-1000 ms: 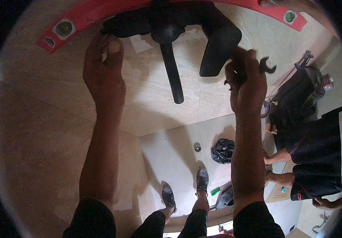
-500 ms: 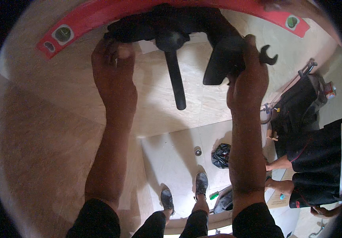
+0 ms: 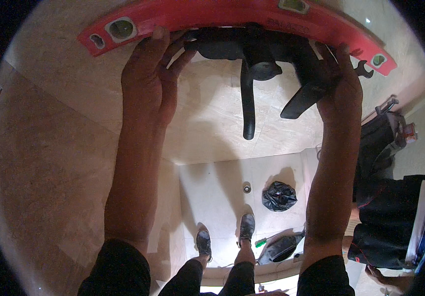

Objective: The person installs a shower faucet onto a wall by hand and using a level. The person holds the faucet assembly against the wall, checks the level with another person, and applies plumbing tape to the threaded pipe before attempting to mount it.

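A red spirit level (image 3: 197, 17) lies along the top of a black wall-mounted tap (image 3: 266, 47), which has a long round spout or lever pointing down and a flat angled part at its right. My left hand (image 3: 150, 66) is at the tap's left end, with fingertips against the level's lower edge; its hidden fingertips make the exact grip hard to see. My right hand (image 3: 340, 81) is around the tap's right end. From behind its fingers juts the jaw of a dark open-end wrench (image 3: 365, 70), its handle hidden by that hand.
Below are a floor drain (image 3: 246, 189), a black plastic bag (image 3: 279, 196), a dark pouch (image 3: 281, 245) and a green item (image 3: 260, 243). A co-worker in dark shorts (image 3: 382, 222) is at the right, near a black bag (image 3: 377, 143). Beige stone-look tiles (image 3: 59, 163) cover the wall.
The view has shifted, so level and tap appear farther right. My left hand has moved up to the level's edge. Another person's arm at the upper right has left the view.
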Demonstrator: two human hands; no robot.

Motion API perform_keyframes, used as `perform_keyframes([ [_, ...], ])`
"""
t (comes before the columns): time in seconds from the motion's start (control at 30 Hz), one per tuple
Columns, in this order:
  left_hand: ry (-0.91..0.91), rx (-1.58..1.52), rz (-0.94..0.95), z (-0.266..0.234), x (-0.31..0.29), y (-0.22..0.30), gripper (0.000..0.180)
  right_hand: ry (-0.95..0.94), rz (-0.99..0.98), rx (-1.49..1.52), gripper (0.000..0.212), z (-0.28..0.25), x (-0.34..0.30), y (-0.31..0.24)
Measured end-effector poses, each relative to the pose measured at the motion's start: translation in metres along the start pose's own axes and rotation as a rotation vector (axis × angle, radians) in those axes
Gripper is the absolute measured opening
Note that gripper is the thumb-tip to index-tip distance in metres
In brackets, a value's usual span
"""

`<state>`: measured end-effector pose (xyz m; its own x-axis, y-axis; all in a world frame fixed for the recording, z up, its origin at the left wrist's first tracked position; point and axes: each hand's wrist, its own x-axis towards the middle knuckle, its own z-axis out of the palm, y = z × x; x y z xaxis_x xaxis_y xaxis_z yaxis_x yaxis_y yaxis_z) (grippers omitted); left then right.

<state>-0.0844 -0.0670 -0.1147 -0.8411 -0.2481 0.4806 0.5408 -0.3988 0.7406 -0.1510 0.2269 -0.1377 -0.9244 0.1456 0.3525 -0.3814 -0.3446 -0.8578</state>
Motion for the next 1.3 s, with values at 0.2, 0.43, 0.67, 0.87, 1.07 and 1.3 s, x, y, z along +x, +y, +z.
perform_keyframes([
  [0.2,0.073,-0.064,-0.064,0.0,0.015,-0.001,0.039,0.012,0.058,0.207,0.042,0.004,0.013,-0.001],
  [0.43,0.08,-0.118,-0.07,-0.003,0.022,-0.005,0.039,0.087,0.088,0.24,0.032,0.011,0.013,-0.005],
  [0.67,0.042,0.021,0.037,-0.007,0.026,-0.007,0.034,0.143,0.076,0.184,0.026,0.021,0.013,-0.015],
  [0.87,-0.081,0.819,0.362,-0.01,0.017,0.011,0.033,0.204,0.049,-0.068,0.026,0.017,0.01,-0.032],
  [1.07,0.019,0.105,0.153,0.006,0.007,0.017,0.039,0.041,-0.533,-1.174,0.03,0.0,-0.012,-0.032],
  [1.3,0.02,0.091,0.153,0.003,-0.005,0.011,0.04,0.053,-0.262,-0.49,0.027,-0.023,-0.003,-0.015],
])
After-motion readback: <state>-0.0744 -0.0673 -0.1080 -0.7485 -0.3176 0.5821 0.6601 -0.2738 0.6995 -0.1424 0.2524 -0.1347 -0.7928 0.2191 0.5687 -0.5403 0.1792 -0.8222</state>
